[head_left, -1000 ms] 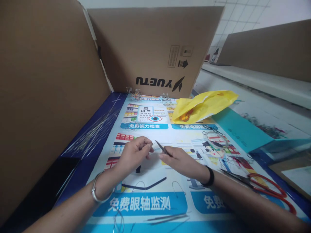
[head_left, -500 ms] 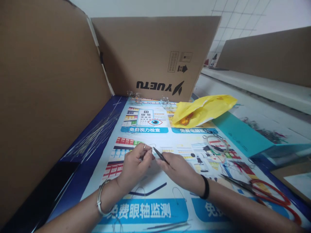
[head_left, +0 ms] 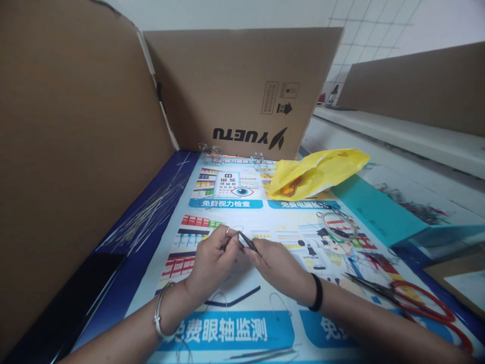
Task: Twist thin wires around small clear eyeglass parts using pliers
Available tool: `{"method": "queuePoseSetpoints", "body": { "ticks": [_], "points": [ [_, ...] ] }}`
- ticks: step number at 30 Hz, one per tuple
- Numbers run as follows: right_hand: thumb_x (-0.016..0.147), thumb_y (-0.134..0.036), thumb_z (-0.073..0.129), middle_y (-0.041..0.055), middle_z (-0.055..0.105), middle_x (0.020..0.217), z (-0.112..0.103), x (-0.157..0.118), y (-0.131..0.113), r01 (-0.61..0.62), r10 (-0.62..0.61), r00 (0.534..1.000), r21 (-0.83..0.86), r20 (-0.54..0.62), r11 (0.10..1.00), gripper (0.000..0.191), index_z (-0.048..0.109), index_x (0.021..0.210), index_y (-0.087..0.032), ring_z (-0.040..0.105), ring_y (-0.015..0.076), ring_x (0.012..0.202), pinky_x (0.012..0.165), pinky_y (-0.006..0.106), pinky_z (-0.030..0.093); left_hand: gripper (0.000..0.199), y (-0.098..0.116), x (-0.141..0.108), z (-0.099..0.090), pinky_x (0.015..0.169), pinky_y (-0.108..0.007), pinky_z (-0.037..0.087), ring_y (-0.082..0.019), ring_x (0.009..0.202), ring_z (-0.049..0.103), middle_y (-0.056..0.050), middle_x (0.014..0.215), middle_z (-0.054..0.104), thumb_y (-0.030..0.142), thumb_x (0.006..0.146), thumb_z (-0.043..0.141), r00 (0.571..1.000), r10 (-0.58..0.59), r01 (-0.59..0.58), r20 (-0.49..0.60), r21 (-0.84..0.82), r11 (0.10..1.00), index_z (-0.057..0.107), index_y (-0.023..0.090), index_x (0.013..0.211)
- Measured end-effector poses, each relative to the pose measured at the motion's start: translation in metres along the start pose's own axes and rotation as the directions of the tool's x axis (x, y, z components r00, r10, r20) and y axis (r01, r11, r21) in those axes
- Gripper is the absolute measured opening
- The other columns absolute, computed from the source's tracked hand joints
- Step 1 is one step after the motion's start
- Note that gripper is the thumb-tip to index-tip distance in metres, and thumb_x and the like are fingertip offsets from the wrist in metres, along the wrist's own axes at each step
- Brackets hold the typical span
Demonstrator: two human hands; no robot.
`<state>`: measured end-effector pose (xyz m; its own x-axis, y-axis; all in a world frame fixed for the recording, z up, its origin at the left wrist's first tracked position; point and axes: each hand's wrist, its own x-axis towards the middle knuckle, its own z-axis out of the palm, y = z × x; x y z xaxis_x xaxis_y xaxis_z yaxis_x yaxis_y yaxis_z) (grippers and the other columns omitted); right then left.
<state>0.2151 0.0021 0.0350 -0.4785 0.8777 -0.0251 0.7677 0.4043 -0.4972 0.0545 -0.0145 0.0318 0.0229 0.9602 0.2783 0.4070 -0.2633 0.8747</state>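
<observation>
My left hand [head_left: 216, 255] is closed in a pinch in the middle of the table, with a ring on one finger. A thin wire [head_left: 238, 227] shows faintly as a curve just beyond its fingertips; most of it is hidden. My right hand [head_left: 282, 265] is wrapped round dark, slender needle-nose pliers [head_left: 248, 241], their handles covered by the palm. The tip of the pliers meets the left fingertips. Bent wire pieces [head_left: 279, 306] lie on the printed sheet below my hands.
Red-handled scissors [head_left: 413, 298] lie at the right. Behind them are a clear ring-shaped coil [head_left: 354, 230], a yellow bag [head_left: 322, 172] and a turquoise box [head_left: 382, 212]. Straight wires [head_left: 147, 217] spread along the left. Cardboard panels [head_left: 227, 81] stand at the back and left.
The pliers have tilted slightly at the left fingertips, and the right hand has shifted a little. Both hands otherwise keep the same hold.
</observation>
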Motion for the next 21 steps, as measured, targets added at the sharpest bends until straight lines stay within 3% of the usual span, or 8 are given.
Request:
{"method": "queuePoseSetpoints", "body": {
  "ticks": [21],
  "points": [
    [0.091,-0.037,0.031,0.0065,0.063,0.081,0.0002,-0.0009,-0.0014,0.007,-0.007,1.000,0.050,-0.008,0.999,0.034,0.056,0.083,-0.016,0.055,0.0147,0.072,0.064,0.024,0.034,0.008,-0.0011,-0.0024,0.0029,0.056,-0.021,0.046,-0.009,0.053,0.059,0.003,0.070,0.063,0.023,0.085,0.046,1.000,-0.013,0.014,0.008,-0.123,0.992,0.052,0.018,0.084]
  ]
}}
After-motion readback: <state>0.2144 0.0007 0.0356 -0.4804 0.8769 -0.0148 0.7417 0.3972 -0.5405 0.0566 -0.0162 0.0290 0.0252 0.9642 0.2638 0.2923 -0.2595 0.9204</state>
